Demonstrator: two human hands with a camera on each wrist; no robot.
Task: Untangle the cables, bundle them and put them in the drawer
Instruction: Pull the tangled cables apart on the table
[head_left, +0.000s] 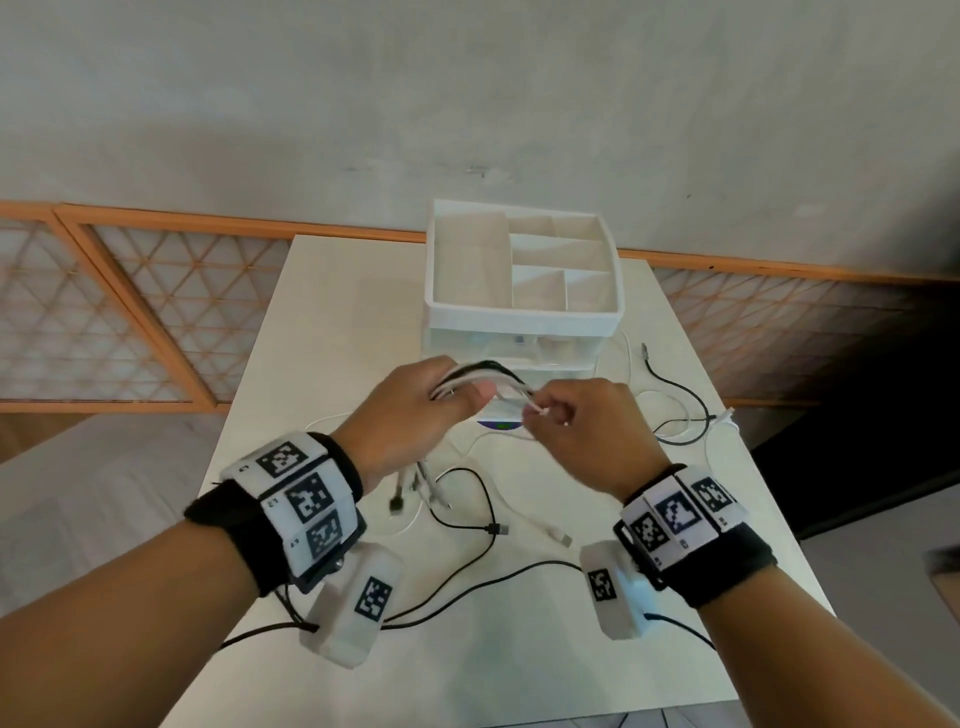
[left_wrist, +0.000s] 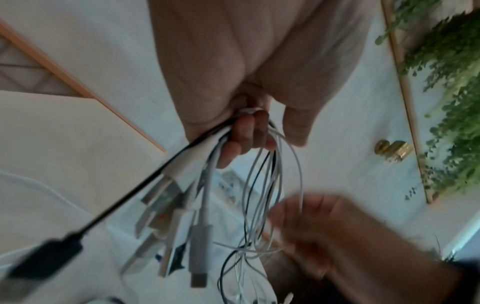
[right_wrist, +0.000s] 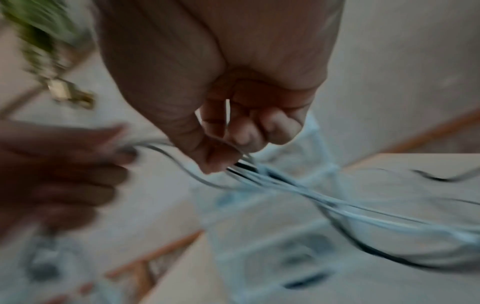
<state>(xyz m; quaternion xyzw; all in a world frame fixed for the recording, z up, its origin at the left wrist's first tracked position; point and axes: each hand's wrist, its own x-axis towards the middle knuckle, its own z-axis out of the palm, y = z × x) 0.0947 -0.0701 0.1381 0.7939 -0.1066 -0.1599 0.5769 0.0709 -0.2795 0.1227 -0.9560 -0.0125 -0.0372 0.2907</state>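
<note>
Head view, table (head_left: 322, 322) seen from above. Left hand (head_left: 415, 410) raised at centre, fingers curled round a gathered bundle of cables (head_left: 483, 376), white and black strands together, with the plug ends (left_wrist: 182, 216) hanging below the fist, toward 6 o'clock. Right hand (head_left: 576, 431) just beside it at 3 o'clock, thumb and forefinger pinching the same strands where they leave the left fist; remaining fingers curled in. Both hands closed on cable, neither slack.

Loose lengths trailing onto the table: a black cable (head_left: 675, 395) looping at 3 o'clock, a white cable (head_left: 550, 532) and another black one (head_left: 467, 525) at 6 o'clock, partly crossed. Drawer organiser (head_left: 524, 312) standing at 12 o'clock, top tray divided into compartments; drawer front directly behind the hands, apparently closed, though partly hidden.

Handling, as a judgement: light, limp, springy material; thin jacket likely smooth enough to slide through a loose grip. Coils prone to spring open unless pinched across all strands at once. Best held at the gathered neck, not by the connectors, since pulling on a plug strains its joint. Trailing ends liable to snag on one another; slow drawing-in advisable. Wrist views blurred; fine detail of the crossings not legible.
</note>
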